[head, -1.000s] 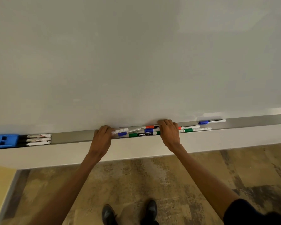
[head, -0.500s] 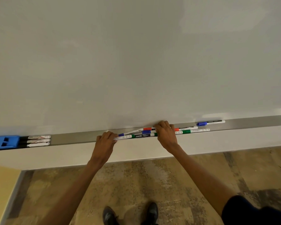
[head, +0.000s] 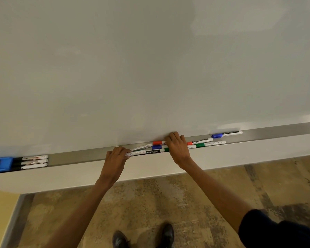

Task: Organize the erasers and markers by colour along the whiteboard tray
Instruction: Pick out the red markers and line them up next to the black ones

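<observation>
A metal whiteboard tray (head: 79, 156) runs along below the board. Between my hands lie a red-capped marker (head: 158, 142), a blue-capped marker (head: 157, 146) and a green marker (head: 145, 152), close together. My left hand (head: 115, 157) grips the white left ends of these markers. My right hand (head: 177, 146) lies over their right ends with its fingers curled down onto them. To its right rest another red marker (head: 201, 141), another green marker (head: 210, 144) and a blue marker (head: 225, 134). A blue eraser (head: 0, 163) sits at the far left.
Three black markers (head: 32, 161) lie side by side against the blue eraser. A long bare stretch of tray separates them from my left hand, and more bare tray (head: 284, 128) runs right of the blue marker. Below are a white ledge and the floor with my shoes.
The loose markers between my hands have been drawn into a tighter bundle. My left hand has closed round their left ends. My right hand has stayed over the right ends.
</observation>
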The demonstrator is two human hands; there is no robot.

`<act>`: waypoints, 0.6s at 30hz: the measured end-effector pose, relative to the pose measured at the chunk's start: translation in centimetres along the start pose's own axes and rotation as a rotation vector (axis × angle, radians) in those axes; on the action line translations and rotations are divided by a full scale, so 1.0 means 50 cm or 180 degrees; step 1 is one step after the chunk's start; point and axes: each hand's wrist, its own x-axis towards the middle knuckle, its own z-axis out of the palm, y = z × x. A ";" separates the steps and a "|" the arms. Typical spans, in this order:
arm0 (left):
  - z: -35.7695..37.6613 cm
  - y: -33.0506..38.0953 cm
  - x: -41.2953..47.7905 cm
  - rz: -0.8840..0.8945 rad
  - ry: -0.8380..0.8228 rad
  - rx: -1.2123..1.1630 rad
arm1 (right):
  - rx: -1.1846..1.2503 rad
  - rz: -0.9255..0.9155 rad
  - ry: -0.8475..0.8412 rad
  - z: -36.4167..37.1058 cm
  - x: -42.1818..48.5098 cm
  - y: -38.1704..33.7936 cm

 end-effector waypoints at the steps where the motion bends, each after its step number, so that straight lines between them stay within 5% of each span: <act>1: 0.002 0.001 0.003 0.0014 0.0001 0.0004 | -0.0053 -0.0027 0.0009 -0.002 -0.001 0.002; 18: 0.033 0.062 0.073 0.0318 -0.0035 -0.0072 | -0.0194 0.0567 0.0552 -0.022 -0.073 0.162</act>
